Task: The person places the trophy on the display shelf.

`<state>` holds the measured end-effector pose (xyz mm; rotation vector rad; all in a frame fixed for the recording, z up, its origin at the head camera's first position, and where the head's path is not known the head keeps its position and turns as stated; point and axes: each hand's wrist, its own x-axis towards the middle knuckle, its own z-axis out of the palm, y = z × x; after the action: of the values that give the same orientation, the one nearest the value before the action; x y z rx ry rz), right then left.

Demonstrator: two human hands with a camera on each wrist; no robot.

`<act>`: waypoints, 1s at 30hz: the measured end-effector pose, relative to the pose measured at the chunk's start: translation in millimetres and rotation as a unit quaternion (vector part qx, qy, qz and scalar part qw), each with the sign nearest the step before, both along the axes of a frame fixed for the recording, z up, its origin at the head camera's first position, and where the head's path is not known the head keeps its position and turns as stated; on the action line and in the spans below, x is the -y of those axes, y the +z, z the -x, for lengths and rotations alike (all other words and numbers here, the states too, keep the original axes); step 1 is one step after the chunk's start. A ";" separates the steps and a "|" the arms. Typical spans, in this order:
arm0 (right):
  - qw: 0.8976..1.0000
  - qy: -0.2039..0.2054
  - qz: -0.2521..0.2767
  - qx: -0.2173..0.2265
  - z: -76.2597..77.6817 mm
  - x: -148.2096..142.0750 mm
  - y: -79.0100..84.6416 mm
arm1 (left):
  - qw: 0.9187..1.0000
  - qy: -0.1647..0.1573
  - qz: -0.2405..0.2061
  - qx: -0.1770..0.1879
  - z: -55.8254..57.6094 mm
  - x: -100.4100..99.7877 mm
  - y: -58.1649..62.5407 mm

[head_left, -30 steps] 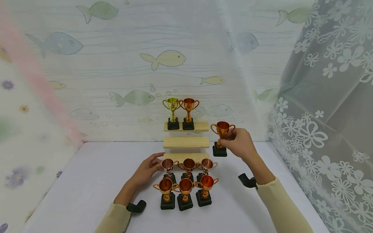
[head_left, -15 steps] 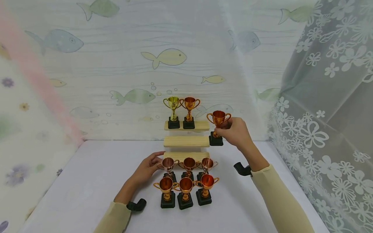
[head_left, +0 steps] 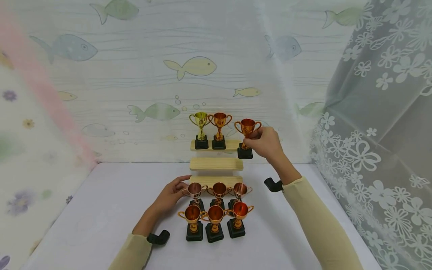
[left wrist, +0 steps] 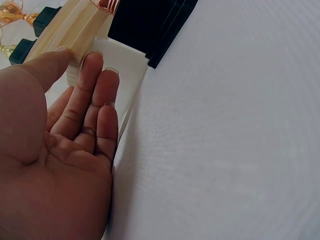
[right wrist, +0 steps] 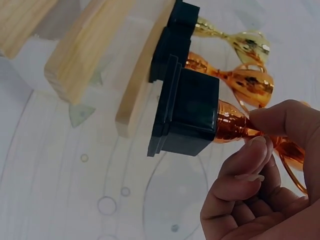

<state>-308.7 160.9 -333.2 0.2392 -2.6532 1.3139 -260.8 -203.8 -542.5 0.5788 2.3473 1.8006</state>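
Observation:
My right hand (head_left: 266,142) pinches a copper-orange trophy cup (head_left: 248,127) by its stem, thumb and fingertips meeting below the bowl. In the right wrist view its black square base (right wrist: 192,112) hangs close to the end of the top wooden step (right wrist: 135,95). Upright on that step stand a gold trophy cup (head_left: 201,122) and an orange one (head_left: 219,122). At the left end of the lowest step (head_left: 214,181) rests my left hand (head_left: 170,195), its relaxed fingers touching the wood's end and the white support (left wrist: 125,65).
In front of the stepped rack, several copper and orange trophy cups (head_left: 215,215) stand in two rows on the white tabletop (head_left: 121,210). The bare middle step (head_left: 216,164) sits between. A fish-print curtain (head_left: 145,82) hangs behind; lacy white fabric (head_left: 364,157) hangs at right.
My right hand has carried the orange trophy up and to the left, from beside the rack to the right end of the top step. The left hand keeps its place.

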 end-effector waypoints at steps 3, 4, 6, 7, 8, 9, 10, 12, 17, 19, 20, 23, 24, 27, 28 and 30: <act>1.000 -0.006 0.001 0.005 5.5 2.8 1.6 | 1.000 -0.002 0.000 -0.001 -0.5 -0.6 0.9; 1.000 -0.008 0.000 0.006 7.3 3.9 2.1 | 1.000 -0.003 0.000 -0.001 -0.7 -0.9 1.3; 1.000 -0.009 0.002 0.005 10.6 5.9 3.1 | 1.000 -0.002 0.000 -0.001 -1.2 -1.3 2.1; 1.000 -0.010 0.002 0.004 12.2 7.0 3.7 | 1.000 -0.003 -0.001 -0.001 -1.5 -1.5 2.6; 1.000 -0.009 0.005 0.004 13.8 8.1 4.1 | 1.000 -0.002 0.000 0.000 -1.7 -1.7 3.1; 1.000 -0.010 0.007 0.003 15.4 9.3 4.2 | 1.000 -0.001 0.000 0.000 -1.9 -1.7 3.2; 1.000 -0.011 0.010 0.003 16.8 10.5 4.3 | 1.000 0.000 0.000 0.001 -1.9 -1.5 3.0; 1.000 -0.013 0.017 0.005 19.9 12.7 3.9 | 1.000 0.002 0.003 0.001 -2.0 -1.1 2.4; 0.999 -0.027 0.028 0.010 27.0 17.7 1.4 | 1.000 0.007 0.010 0.004 -2.2 -0.4 1.3; 0.999 -0.033 0.035 0.011 29.0 19.6 0.4 | 1.000 0.008 0.011 0.005 -2.2 -0.5 1.4; 0.999 -0.035 0.037 0.011 29.8 20.5 0.0 | 1.000 0.008 0.012 0.005 -2.3 -0.5 1.4; 0.998 -0.040 0.046 0.012 31.4 23.6 -2.0 | 1.000 0.008 0.011 0.005 -2.2 -0.6 1.3; 0.998 -0.042 0.047 0.013 31.7 24.4 -2.6 | 1.000 0.008 0.012 0.005 -2.4 -0.8 1.6; 0.998 -0.046 0.050 0.012 33.4 26.8 -4.8 | 1.000 0.008 0.012 0.005 -2.4 -1.2 2.2; 0.998 -0.045 0.051 0.011 34.3 27.4 -5.5 | 1.000 0.008 0.012 0.006 -2.5 -1.2 2.2; 0.998 -0.045 0.049 0.007 35.9 28.5 -6.7 | 1.000 0.008 0.010 0.007 -2.6 -1.3 3.0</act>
<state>-344.5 132.4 -339.8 0.0953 -2.5685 1.4171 -258.2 -202.5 -539.4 0.5448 2.3648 1.7791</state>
